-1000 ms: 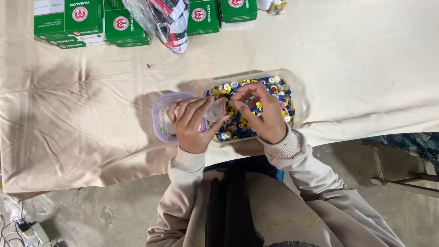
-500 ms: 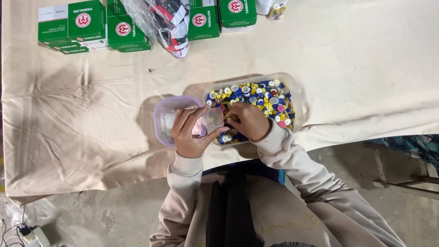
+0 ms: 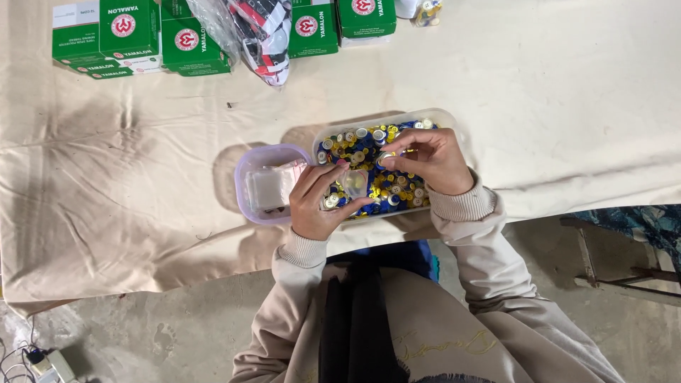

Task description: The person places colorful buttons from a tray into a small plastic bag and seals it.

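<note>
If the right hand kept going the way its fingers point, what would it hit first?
Probably the small clear bag held by the left hand; the right hand points left over the button tub. Depth is unclear.

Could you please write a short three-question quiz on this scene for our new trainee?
1. True or false: the left hand holds a small clear bag.
2. Which container does the right hand reach over? A) the clear tub of buttons B) the lilac tub C) a green box
3. What lies in the lilac tub?

Key
1. True.
2. A.
3. A stack of small clear bags.
</note>
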